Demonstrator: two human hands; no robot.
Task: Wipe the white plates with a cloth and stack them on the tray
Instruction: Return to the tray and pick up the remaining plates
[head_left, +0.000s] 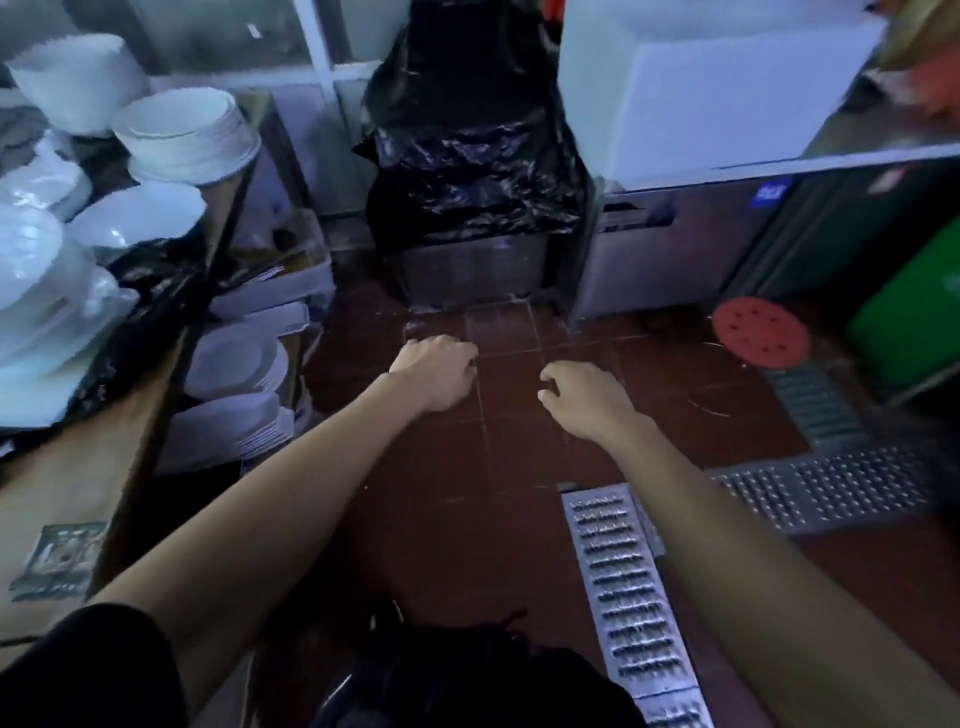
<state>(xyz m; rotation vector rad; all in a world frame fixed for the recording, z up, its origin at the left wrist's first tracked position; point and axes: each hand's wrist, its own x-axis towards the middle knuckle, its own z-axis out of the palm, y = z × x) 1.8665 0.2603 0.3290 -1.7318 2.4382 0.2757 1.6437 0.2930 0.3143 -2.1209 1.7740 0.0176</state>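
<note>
Both hands empty: left hand and right hand hung over floor, fingers loosely curled. Plates stacked on left shelf, more below. No cloth or tray seen. Judged plates hard, glazed, slippery, breakable, heavy in stacks; best taken singly by rim. Bin bag ahead, grate underfoot, clutter crowding shelf.
</note>
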